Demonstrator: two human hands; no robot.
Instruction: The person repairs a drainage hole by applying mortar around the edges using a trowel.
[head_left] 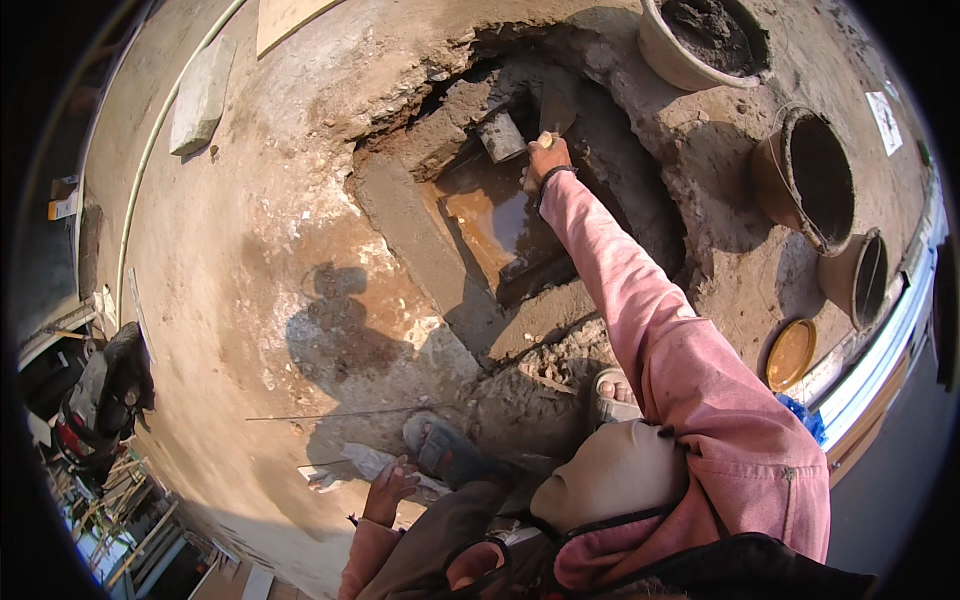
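My right arm reaches out over a square pit dug in the floor. At its far side my right hand (pixel 547 163) is closed on the handle of a trowel, whose flat, mud-coloured blade (pixel 558 107) points away from me against the far wall. Just left of the hand, a grey pipe end (pixel 501 137) juts into the pit. Brown water (pixel 495 222) lies at the bottom, inside a smoothed cement rim (pixel 410 225). Near my left knee my left hand (pixel 390 490) hangs with its fingers loosely apart, holding nothing, beside a crumpled whitish sheet (pixel 368 461).
A tub of wet mortar (pixel 690 70) stands at the far right. Two buckets (pixel 768 180) (pixel 840 280) and a round yellow-brown lid or dish (pixel 791 355) line the right side. A concrete block (pixel 203 95) and a hose (pixel 150 160) lie left; a thin rod (pixel 340 414) crosses the floor nearby.
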